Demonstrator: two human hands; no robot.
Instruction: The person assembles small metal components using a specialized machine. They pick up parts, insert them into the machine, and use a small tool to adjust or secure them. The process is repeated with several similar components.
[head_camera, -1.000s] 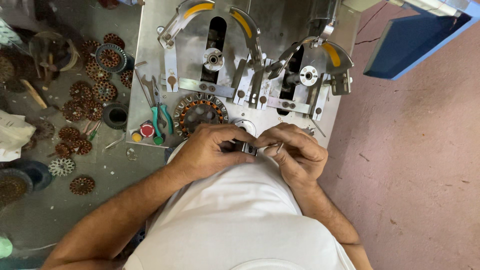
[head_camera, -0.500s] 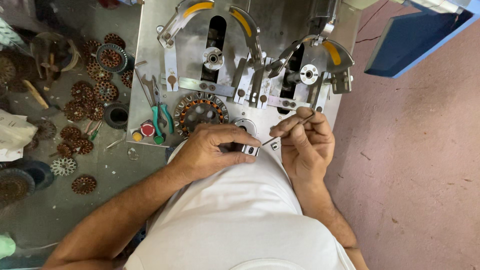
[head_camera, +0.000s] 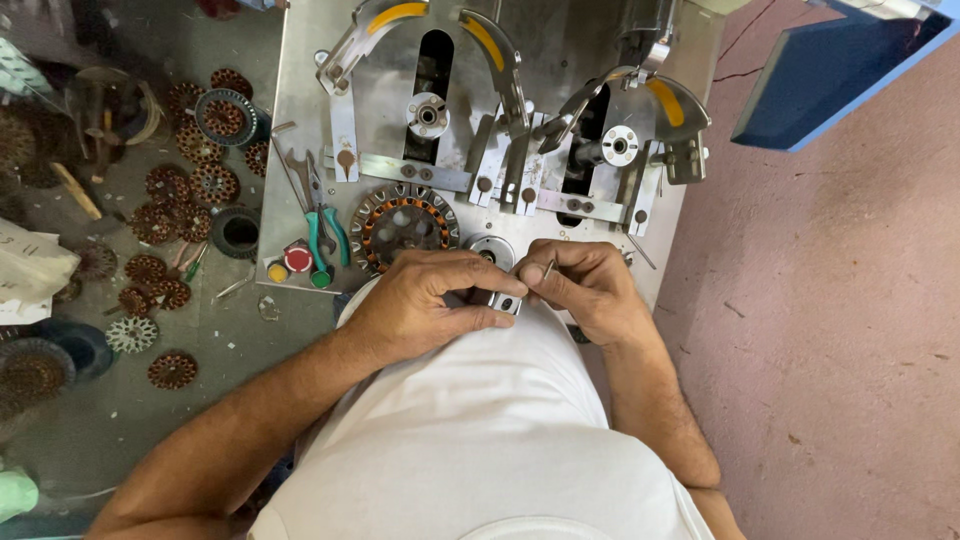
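My left hand (head_camera: 425, 303) pinches a small shiny metal block (head_camera: 506, 302) just above my white shirt, at the near edge of the steel machine table (head_camera: 300, 150). My right hand (head_camera: 585, 285) meets it from the right, its fingers closed on a thin metal pin (head_camera: 548, 268) whose tip sticks up beside the block. A round stator with copper windings (head_camera: 403, 224) lies on the table just beyond my left hand, next to a small round steel ring (head_camera: 492, 250).
Green-handled pliers (head_camera: 322, 230), a red button (head_camera: 297, 259) and a yellow one (head_camera: 276, 271) sit at the table's left edge. Two winding heads with yellow-striped arms (head_camera: 430, 110) stand behind. Several wound stators (head_camera: 185, 185) lie on the floor left. A blue panel (head_camera: 830, 65) is upper right.
My right hand lifted toward the machine half a second ago, then came back down to the block in my left hand, now holding the thin pin. My left hand has barely moved.
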